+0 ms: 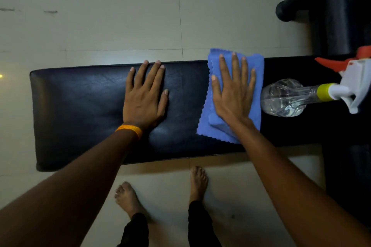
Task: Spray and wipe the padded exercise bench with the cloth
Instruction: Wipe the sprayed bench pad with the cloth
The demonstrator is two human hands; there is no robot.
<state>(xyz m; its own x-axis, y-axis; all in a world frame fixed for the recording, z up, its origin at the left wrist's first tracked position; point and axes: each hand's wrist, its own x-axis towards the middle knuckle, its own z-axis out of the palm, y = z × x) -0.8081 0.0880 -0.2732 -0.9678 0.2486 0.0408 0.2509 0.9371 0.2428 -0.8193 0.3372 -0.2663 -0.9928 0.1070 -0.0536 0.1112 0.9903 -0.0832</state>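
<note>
One spray bottle (285,97) lies on the bench (80,106) beside the cloth (206,124).

Gym: padded bench (80,106), black foam rollers (333,6), tiled floor (120,16).

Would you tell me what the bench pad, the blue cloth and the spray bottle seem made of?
The black padded bench top looks like leather or vinyl: creased, faintly glossy. The blue zigzag-edged cloth seems matte microfibre. The clear spray bottle looks like transparent plastic, glinting.
</note>
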